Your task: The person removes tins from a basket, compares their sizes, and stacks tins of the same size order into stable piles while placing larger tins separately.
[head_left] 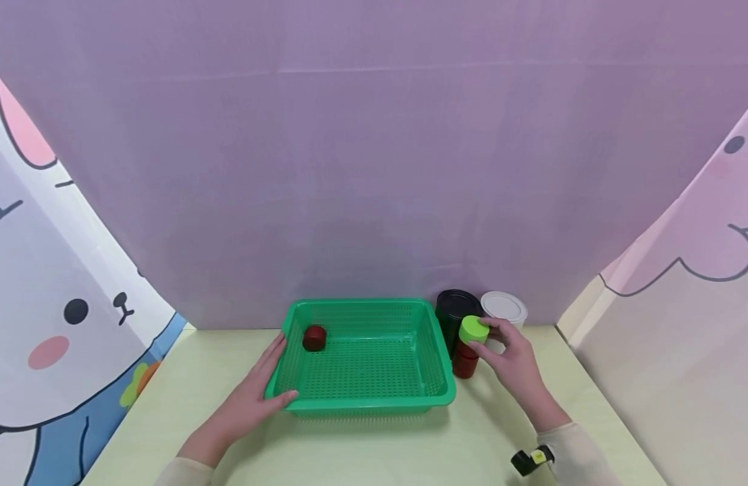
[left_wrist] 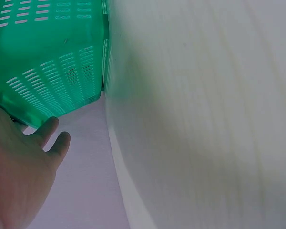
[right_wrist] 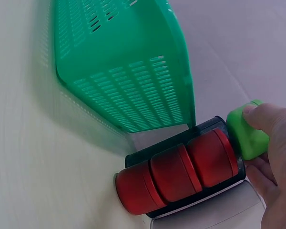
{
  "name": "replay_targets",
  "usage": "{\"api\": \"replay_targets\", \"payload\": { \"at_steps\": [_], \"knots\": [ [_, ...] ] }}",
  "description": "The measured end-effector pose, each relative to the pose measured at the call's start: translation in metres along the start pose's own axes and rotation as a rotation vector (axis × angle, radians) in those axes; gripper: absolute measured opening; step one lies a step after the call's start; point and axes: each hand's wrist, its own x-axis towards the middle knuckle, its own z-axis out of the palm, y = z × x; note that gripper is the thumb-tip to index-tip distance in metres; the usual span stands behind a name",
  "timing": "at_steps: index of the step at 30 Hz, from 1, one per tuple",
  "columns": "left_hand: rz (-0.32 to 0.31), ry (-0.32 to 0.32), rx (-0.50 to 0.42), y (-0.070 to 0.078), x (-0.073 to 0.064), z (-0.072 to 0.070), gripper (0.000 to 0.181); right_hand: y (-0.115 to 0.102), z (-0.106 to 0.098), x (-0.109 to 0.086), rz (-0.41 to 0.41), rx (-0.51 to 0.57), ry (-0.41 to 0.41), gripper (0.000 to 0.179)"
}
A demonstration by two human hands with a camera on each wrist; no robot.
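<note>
My left hand [head_left: 250,403] lies along the left side of a green plastic basket [head_left: 366,403], fingers fairly straight against it and thumb at the front left corner. One small red round container [head_left: 314,338] sits inside the basket, near its left wall. To the right of the basket, my right hand [head_left: 512,358] pinches a light green piece [right_wrist: 248,131] between thumb and fingers. This piece is at the top end of a stack of three red round containers [right_wrist: 176,172]; whether it touches the stack I cannot tell.
Behind the red stack stand a black canister [head_left: 456,305] and a white-lidded canister [head_left: 503,307], close to the basket's right side. A purple cloth backdrop [head_left: 374,202] rises behind the pale table [head_left: 374,455]. Printed cloth panels flank both sides.
</note>
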Motion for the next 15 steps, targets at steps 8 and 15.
{"api": "replay_targets", "payload": {
  "at_steps": [8,15],
  "knots": [
    [0.064,0.039,-0.023,-0.0061,-0.0009,0.0026,0.099,0.0031,0.0024,0.0007,0.018,-0.048,-0.001,0.048],
    [0.030,0.024,-0.023,-0.0009,-0.0020,0.0009,0.099,0.0070,0.0022,0.0014,0.042,-0.071,-0.024,0.047]
  ]
}}
